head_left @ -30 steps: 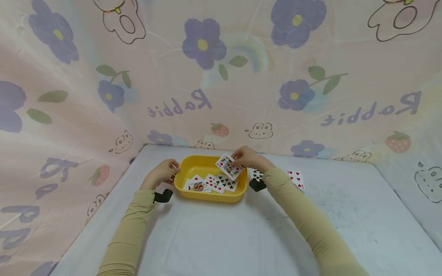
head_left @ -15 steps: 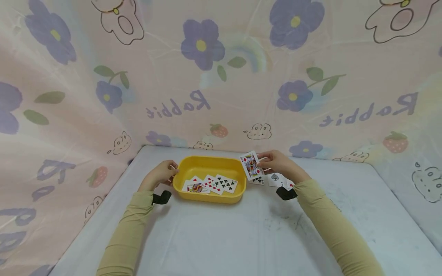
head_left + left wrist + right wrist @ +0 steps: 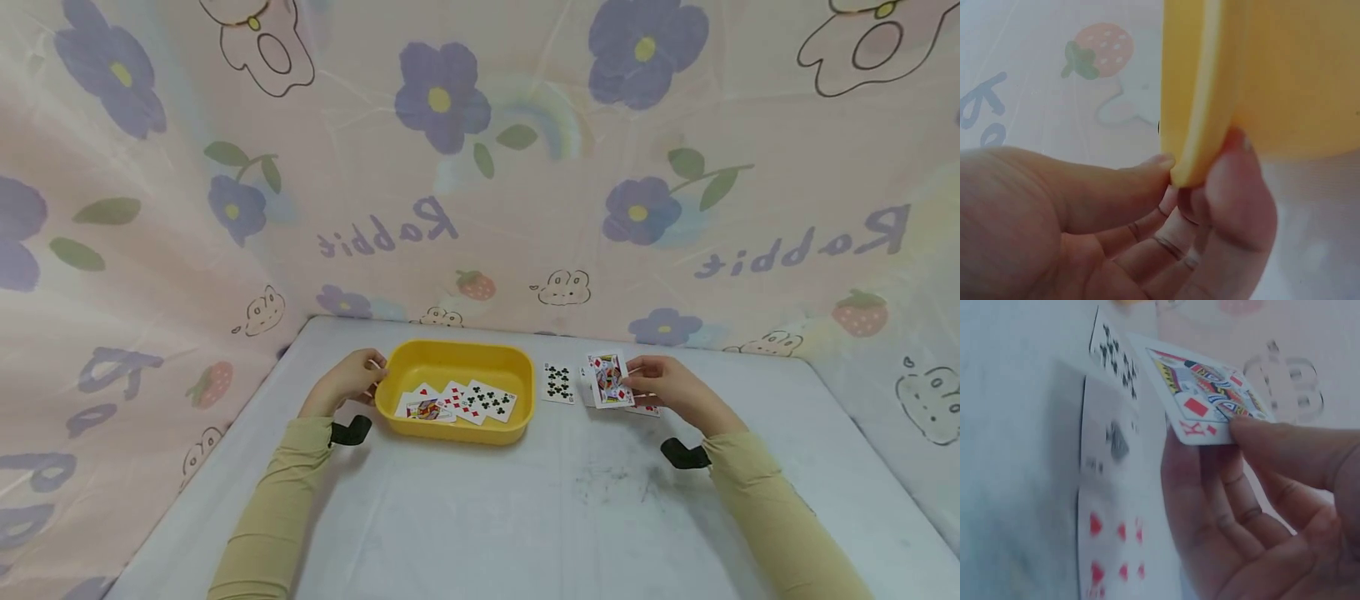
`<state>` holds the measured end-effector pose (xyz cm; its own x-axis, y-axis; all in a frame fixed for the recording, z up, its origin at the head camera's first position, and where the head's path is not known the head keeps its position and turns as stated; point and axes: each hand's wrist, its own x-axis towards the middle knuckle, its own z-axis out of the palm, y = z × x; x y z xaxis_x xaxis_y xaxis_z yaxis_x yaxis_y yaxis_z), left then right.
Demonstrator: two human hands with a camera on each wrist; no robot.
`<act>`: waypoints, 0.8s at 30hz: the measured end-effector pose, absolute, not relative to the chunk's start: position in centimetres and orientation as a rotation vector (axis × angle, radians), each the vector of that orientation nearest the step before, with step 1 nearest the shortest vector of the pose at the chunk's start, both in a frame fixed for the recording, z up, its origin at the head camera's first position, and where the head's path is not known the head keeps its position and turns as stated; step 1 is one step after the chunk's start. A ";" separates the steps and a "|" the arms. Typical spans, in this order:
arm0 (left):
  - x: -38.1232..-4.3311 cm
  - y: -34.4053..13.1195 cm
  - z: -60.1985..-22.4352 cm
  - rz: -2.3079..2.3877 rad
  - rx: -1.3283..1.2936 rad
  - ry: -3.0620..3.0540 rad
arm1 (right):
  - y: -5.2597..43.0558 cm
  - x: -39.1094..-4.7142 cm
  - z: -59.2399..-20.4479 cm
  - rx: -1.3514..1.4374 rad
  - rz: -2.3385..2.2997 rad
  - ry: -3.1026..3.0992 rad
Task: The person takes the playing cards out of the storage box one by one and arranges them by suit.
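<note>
My left hand point(image 3: 348, 379) pinches the left rim of a yellow plastic tray point(image 3: 454, 432); the left wrist view shows the thumb and forefinger on either side of that rim point(image 3: 1207, 87). Several face-up playing cards point(image 3: 492, 400) lie fanned along the tray's near side. Over the table to the right, my right hand point(image 3: 669, 387) holds a king of diamonds point(image 3: 1210, 394) between thumb and fingers, face up and tilted. It overlaps the ace of spades point(image 3: 1110, 434) in the head view. A six of hearts point(image 3: 1116, 544) lies beside the ace, partly hidden by the hand in the head view.
A clubs card point(image 3: 558, 383) lies face up between the tray and the ace, in one row on the white table point(image 3: 480, 517). A patterned cloth point(image 3: 517, 192) rises behind the table and along its sides. Black wrist mounts point(image 3: 684, 454) hang below both wrists.
My right hand has carried the king of diamonds out from over the tray, rightward past its edge, to above the row of cards. The left hand stays on the tray rim.
</note>
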<state>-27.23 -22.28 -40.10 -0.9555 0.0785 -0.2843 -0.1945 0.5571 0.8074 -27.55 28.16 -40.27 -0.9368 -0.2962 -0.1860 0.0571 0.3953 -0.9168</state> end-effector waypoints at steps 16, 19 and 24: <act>-27.3 -22.3 -40.0 1.350 -0.082 2.512 | 36.4 -26.1 -43.3 0.142 -1.501 2.552; -27.3 -22.3 -39.9 1.347 -0.088 2.510 | 37.1 -26.1 -43.4 0.163 -1.481 2.563; -27.3 -22.3 -39.9 1.330 -0.092 2.513 | 38.1 -26.1 -43.4 0.204 -1.455 2.569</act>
